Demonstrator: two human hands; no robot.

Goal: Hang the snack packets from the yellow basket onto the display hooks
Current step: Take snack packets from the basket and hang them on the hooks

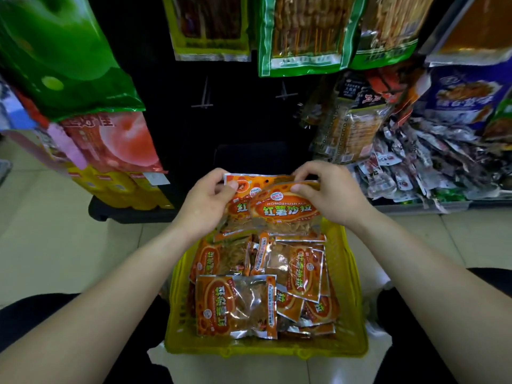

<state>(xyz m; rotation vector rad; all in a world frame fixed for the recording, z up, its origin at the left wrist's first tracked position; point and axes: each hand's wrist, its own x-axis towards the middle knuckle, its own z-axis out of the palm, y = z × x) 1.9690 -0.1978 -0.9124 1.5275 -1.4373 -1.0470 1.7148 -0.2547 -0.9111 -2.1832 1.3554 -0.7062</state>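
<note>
Head view, yellow basket [266, 350]: it is seen low in the frame, and a heap of orange snack packets [235, 306] is held inside it.
Held pair: two more packets are held upright just above the far end of the yellow basket, and the back packet [257, 180] is partly overlapped by the front packet [285, 209].
Left hand [206, 200]: the top left corner of the back packet is pinched between thumb and fingers.
Right hand [329, 192]: the top edge of the front packet is pinched the same way.
Hang hole [268, 179]: one is shown near the top edge of the back packet; that of the front packet cannot be made out.
Display hooks [203, 98]: two bare ones are seen on the dark panel [243, 128], beyond the yellow basket and higher, well apart from the held pair.
Step judged: the pair is being squared up before hanging.
Doing it well: the top edges should be lined up until both holes coincide, and the thumbs kept beside the holes, not over them.
Approach: the pair should be raised level with one hook and threaded straight on.
Risk judged: the glossy film may slide, so the holes could be misaligned.
</note>
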